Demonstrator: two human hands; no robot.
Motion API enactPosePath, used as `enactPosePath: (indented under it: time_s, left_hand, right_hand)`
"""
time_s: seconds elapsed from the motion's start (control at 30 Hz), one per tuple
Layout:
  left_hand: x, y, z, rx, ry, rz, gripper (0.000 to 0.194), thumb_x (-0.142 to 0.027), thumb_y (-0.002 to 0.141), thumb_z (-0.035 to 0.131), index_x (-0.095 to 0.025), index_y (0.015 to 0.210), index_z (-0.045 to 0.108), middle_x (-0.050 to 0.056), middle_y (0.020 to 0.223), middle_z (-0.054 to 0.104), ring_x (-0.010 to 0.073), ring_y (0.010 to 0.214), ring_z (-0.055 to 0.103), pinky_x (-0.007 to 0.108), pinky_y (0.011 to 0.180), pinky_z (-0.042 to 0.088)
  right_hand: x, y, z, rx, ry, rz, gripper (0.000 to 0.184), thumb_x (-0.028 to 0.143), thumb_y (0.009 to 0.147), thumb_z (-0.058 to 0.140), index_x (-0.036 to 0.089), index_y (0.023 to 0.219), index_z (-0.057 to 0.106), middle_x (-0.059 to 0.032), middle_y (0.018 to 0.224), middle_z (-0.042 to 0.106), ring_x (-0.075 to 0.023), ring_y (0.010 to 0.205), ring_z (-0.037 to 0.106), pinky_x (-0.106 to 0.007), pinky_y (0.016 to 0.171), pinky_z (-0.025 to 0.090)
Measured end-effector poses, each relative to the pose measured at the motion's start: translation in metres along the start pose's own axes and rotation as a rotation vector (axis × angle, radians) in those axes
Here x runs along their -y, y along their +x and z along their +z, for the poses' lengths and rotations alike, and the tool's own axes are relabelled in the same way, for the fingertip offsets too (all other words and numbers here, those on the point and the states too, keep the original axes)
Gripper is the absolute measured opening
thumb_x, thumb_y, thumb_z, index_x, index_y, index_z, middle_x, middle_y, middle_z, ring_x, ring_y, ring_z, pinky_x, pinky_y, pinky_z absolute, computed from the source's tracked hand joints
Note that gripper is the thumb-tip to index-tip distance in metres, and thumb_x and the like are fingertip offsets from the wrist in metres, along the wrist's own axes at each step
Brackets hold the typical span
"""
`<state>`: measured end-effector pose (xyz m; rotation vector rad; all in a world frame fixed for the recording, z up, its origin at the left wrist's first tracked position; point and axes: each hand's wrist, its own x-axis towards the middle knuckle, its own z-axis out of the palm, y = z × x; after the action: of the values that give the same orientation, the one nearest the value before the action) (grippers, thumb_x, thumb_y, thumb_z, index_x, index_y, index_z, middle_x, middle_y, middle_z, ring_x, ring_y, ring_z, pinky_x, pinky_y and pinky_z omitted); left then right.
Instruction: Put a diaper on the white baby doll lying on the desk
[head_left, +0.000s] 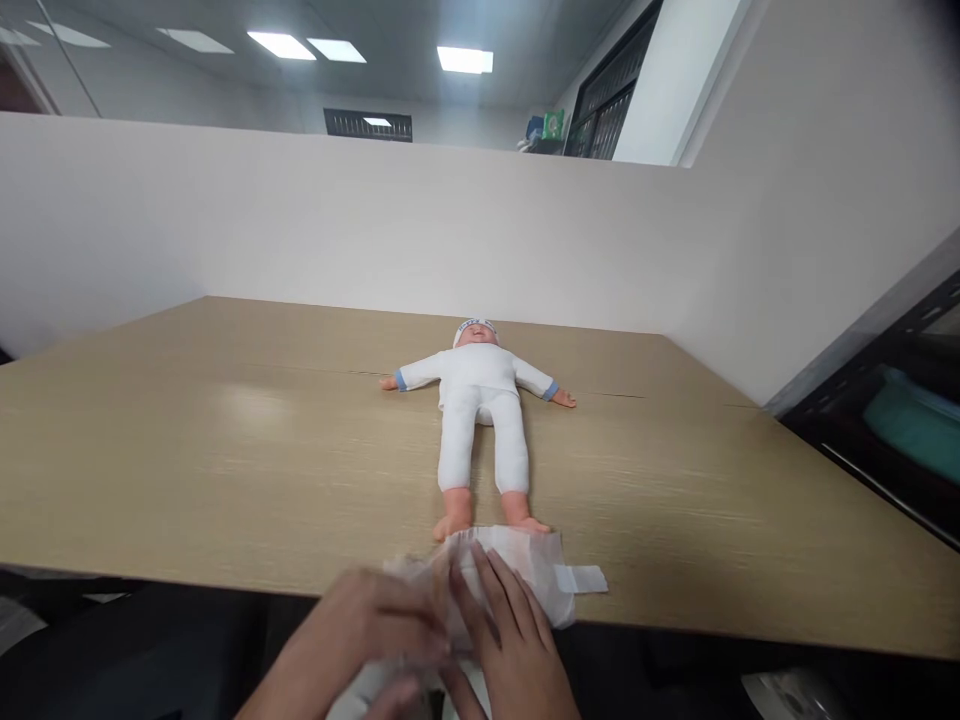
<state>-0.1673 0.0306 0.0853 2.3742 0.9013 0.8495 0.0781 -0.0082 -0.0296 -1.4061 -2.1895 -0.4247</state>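
A white diaper with a pale side tab lies at the table's front edge, partly hanging over it. My right hand rests on top of it, fingers stretched out flat against the material. At its left side, my left hand is smeared by motion; its fingers look curled round the diaper's edge. Just beyond, a baby doll in a white suit and cap lies on its back, arms spread and bare feet towards me. The diaper's far edge comes up to the doll's feet.
The wooden table runs back to a white partition. On the right stands a dark shelf holding a green item. Below the front edge, a clear plastic bag shows at the lower right.
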Motion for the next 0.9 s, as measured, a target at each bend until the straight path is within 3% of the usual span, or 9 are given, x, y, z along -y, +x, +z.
enactPosePath:
  time_s: [0.1, 0.17, 0.3, 0.37, 0.5, 0.57, 0.7, 0.77, 0.9]
  left_hand:
    - [0.004, 0.073, -0.026, 0.066, 0.233, 0.182, 0.042, -0.013, 0.108, 0.047, -0.028, 0.139, 0.071, 0.008, 0.143, 0.072, 0.0243, 0.128, 0.065, 0.037, 0.110, 0.051]
    - [0.019, 0.113, -0.027, 0.128, 0.438, 0.249, 0.065, -0.001, 0.100, 0.048, -0.033, 0.155, 0.060, 0.008, 0.162, 0.059, 0.0299, 0.145, 0.056, 0.046, 0.117, 0.047]
    - [0.041, 0.156, -0.002, 0.452, 0.585, 0.359, 0.114, 0.007, 0.075, 0.072, -0.043, 0.171, 0.036, 0.004, 0.185, 0.021, 0.0387, 0.166, 0.031, 0.057, 0.132, 0.032]
    - [0.045, 0.165, 0.013, 0.539, 0.576, 0.410, 0.123, 0.006, 0.067, 0.082, -0.042, 0.171, 0.036, 0.004, 0.186, 0.017, 0.0399, 0.168, 0.028, 0.056, 0.135, 0.028]
    - [0.051, 0.180, 0.030, 0.531, 0.582, 0.579, 0.108, 0.001, 0.072, 0.082, -0.036, 0.166, 0.046, 0.006, 0.184, 0.025, 0.0351, 0.168, 0.031, 0.050, 0.134, 0.033]
    - [0.056, 0.189, 0.033, 0.540, 0.577, 0.681, 0.083, -0.007, 0.078, 0.081, -0.029, 0.154, 0.058, 0.007, 0.182, 0.032, 0.0355, 0.164, 0.037, 0.052, 0.133, 0.035]
    - [0.060, 0.204, 0.034, 0.533, 0.484, 0.783, 0.030, -0.026, 0.099, 0.065, -0.023, 0.129, 0.069, 0.008, 0.155, 0.066, 0.0352, 0.146, 0.055, 0.054, 0.127, 0.038]
    - [0.056, 0.211, 0.031, 0.501, 0.410, 0.780, 0.026, -0.028, 0.101, 0.062, -0.022, 0.126, 0.069, 0.009, 0.143, 0.073, 0.0357, 0.138, 0.058, 0.053, 0.119, 0.042]
    - [0.040, 0.230, 0.009, 0.473, 0.169, 0.706, 0.036, -0.019, 0.091, 0.068, -0.021, 0.127, 0.067, 0.009, 0.135, 0.075, 0.0344, 0.126, 0.061, 0.049, 0.107, 0.049]
  right_hand:
    - [0.001, 0.001, -0.001, -0.022, -0.002, -0.005, 0.088, 0.056, 0.099, 0.066, 0.023, 0.175, 0.034, -0.0107, 0.173, 0.043, -0.0368, 0.144, 0.063, -0.046, 0.103, 0.063]
    - [0.002, 0.000, 0.002, -0.019, 0.042, 0.003, 0.088, 0.055, 0.099, 0.065, 0.024, 0.175, 0.034, -0.0103, 0.174, 0.043, -0.0379, 0.145, 0.062, -0.046, 0.105, 0.062]
    - [0.005, -0.007, 0.018, -0.044, 0.135, 0.094, 0.086, 0.052, 0.100, 0.065, 0.029, 0.176, 0.031, -0.0072, 0.173, 0.047, -0.0392, 0.148, 0.059, -0.049, 0.114, 0.058]
    - [0.006, -0.010, 0.023, -0.059, 0.141, 0.102, 0.085, 0.053, 0.100, 0.064, 0.030, 0.175, 0.032, -0.0071, 0.171, 0.050, -0.0388, 0.147, 0.060, -0.049, 0.115, 0.057]
    - [0.010, -0.010, 0.017, -0.070, 0.111, 0.110, 0.080, 0.050, 0.102, 0.062, 0.028, 0.174, 0.036, -0.0080, 0.169, 0.052, -0.0375, 0.147, 0.061, -0.048, 0.115, 0.058]
    - [0.012, -0.008, 0.010, -0.070, 0.078, 0.129, 0.075, 0.049, 0.104, 0.060, 0.029, 0.173, 0.038, -0.0075, 0.169, 0.052, -0.0355, 0.146, 0.062, -0.046, 0.115, 0.058]
    - [0.006, -0.007, 0.007, -0.045, 0.044, 0.115, 0.071, 0.051, 0.107, 0.055, 0.030, 0.173, 0.039, -0.0070, 0.166, 0.056, -0.0328, 0.146, 0.062, -0.042, 0.115, 0.058]
    - [-0.005, -0.005, 0.012, -0.018, 0.050, 0.086, 0.075, 0.053, 0.106, 0.056, 0.030, 0.175, 0.034, -0.0069, 0.167, 0.055, -0.0333, 0.147, 0.062, -0.043, 0.114, 0.059]
    - [-0.031, 0.011, 0.019, 0.032, 0.052, -0.065, 0.086, 0.053, 0.103, 0.057, 0.024, 0.177, 0.025, -0.0112, 0.170, 0.048, -0.0349, 0.148, 0.060, -0.046, 0.107, 0.064]
